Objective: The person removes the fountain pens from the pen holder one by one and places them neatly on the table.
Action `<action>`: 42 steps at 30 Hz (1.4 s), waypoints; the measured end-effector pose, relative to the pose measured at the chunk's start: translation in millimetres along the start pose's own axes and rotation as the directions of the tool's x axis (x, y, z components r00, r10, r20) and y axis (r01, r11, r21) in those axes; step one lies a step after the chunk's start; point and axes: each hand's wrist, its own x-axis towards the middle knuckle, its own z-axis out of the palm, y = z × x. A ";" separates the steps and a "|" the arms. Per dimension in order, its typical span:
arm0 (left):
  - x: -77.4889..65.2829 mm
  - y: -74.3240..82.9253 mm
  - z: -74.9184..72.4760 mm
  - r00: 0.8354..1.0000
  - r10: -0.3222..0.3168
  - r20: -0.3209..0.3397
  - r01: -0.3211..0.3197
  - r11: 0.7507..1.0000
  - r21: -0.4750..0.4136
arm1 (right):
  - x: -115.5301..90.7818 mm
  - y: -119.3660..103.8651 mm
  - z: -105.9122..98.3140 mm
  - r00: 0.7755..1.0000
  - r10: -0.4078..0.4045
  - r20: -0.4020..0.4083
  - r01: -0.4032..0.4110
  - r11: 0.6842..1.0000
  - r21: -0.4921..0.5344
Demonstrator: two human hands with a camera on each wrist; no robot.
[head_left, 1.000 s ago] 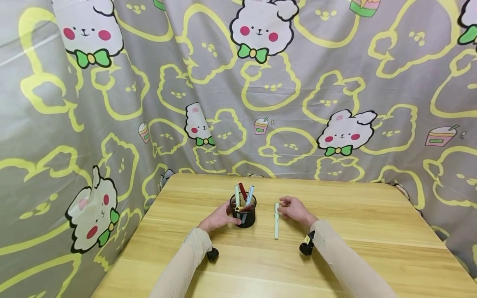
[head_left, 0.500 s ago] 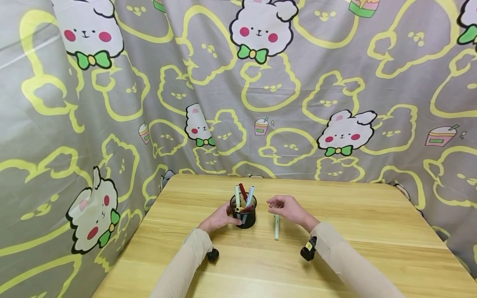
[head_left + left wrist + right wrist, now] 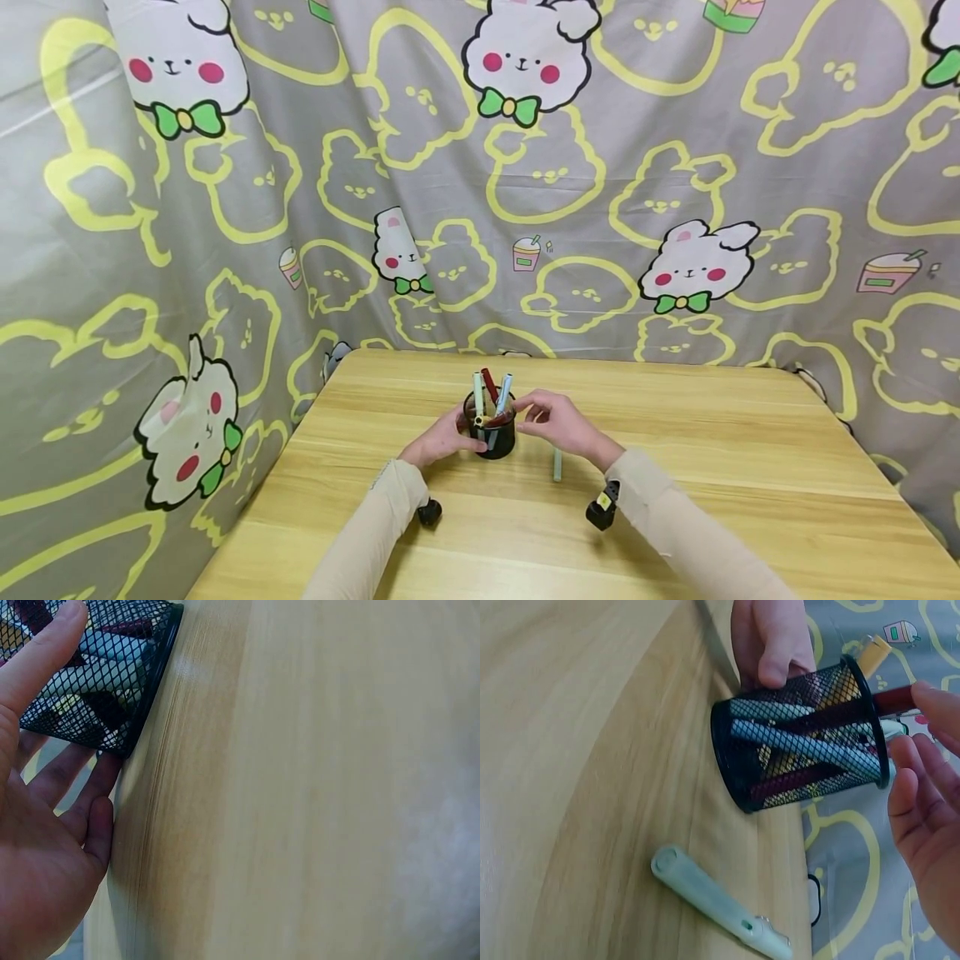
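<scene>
Black mesh cup: on the wooden table, with several pens leaning inside.
Left hand: grips the cup; the left wrist view shows the thumb laid along the mesh.
Right hand: released, fingers parted and loosely bent beside the cup's rim. Only the right wrist view shows a fingertip overlapping the end of a dark red pen; whether they touch, I cannot tell.
Light green pen: on the table, right of the cup. Its clip, seen from the right wrist, is covered by the right hand in the head view.
Patterned curtain: broad behind the table from the head, slivers from the left wrist.
</scene>
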 end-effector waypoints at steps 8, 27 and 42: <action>1.0 -1.1 -0.1 0.998 -0.044 -0.036 0.046 0.998 0.048 | 4.4 -5.0 10.9 1.000 -0.017 -0.024 0.017 1.000 -0.013; -1.3 2.0 0.2 0.995 -0.073 -0.068 0.078 0.994 0.077 | 9.6 -1.1 18.0 0.997 -0.077 -0.024 0.075 0.996 -0.056; -0.8 3.1 0.6 0.996 -0.065 -0.055 0.068 0.997 0.044 | 7.7 -18.9 11.9 0.997 -0.020 -0.074 0.018 0.999 -0.035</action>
